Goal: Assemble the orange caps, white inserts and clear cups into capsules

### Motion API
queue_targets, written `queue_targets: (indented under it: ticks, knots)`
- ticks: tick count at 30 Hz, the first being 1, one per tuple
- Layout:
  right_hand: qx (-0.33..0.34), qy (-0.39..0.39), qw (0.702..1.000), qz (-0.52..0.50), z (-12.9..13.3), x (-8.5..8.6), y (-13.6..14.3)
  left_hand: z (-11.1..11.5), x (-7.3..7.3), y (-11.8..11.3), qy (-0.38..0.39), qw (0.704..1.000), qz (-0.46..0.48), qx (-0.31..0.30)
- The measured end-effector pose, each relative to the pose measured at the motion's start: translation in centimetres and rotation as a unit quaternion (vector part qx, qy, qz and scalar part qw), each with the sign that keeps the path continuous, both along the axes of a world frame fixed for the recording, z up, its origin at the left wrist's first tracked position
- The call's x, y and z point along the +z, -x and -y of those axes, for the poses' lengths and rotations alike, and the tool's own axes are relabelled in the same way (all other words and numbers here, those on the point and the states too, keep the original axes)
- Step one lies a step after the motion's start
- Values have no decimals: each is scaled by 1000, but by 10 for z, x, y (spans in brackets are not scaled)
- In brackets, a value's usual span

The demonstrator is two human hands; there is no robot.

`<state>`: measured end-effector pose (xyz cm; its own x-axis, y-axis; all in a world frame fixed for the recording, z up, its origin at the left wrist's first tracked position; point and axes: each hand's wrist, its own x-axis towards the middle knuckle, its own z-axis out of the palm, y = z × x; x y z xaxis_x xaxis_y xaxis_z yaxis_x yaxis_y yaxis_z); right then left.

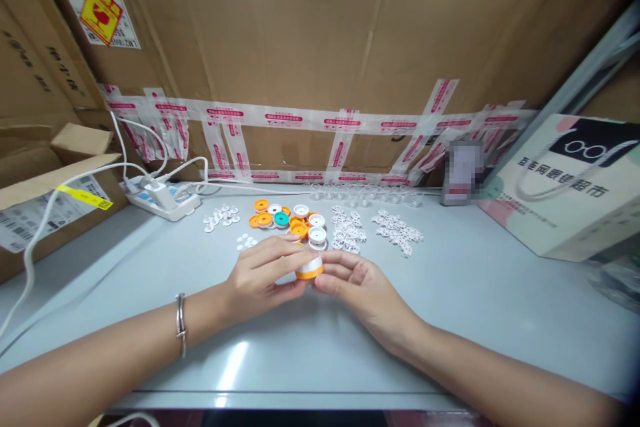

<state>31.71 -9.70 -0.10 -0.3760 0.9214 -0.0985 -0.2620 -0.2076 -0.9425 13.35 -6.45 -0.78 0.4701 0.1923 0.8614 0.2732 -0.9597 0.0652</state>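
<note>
Between my two hands is a small round plastic piece (310, 269), white with an orange rim. My left hand (265, 270) grips it from the left, fingers over its top and thumb below. On the other side, my right hand (357, 280) pinches its edge with thumb and fingers. Just behind them lies a pile of round plastic caps (281, 219) in orange, white and teal. White spoked discs (349, 230) sit right of that pile, with more white openwork pieces (399, 232) farther right. Small white parts (220, 217) are scattered to the left.
A row of clear plastic cups (365, 195) lines the table's back, before a large taped cardboard box (310, 47). At left are a power strip (165, 203) with cables and an open carton (55, 213). A paper bag (560, 193) and a pixelated object (461, 173) stand right.
</note>
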Motion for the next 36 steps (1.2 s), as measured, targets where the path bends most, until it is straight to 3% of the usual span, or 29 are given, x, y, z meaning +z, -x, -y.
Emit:
queue_targets:
  ticks: [5, 9, 17, 22, 30, 36]
  knots:
    - [-8, 110, 990, -93, 4, 0, 13, -6, 2, 7, -38, 998, -33, 40]
    - [-11, 153, 978, -140, 3, -3, 17, -10, 4, 11, -93, 989, -95, 72]
    - [-60, 158, 958, -234, 8, -4, 15, -9, 1, 2, -87, 990, -90, 70]
    - [-92, 163, 953, -237, 8, 0, 14, -7, -1, -2, -68, 992, -79, 66]
    - [-104, 130, 961, -222, 7, 1, 15, -6, 2, -4, 89, 996, -10, 19]
    - [-106, 123, 966, -200, 6, 0, 14, -2, 9, -2, 277, 961, -9, 19]
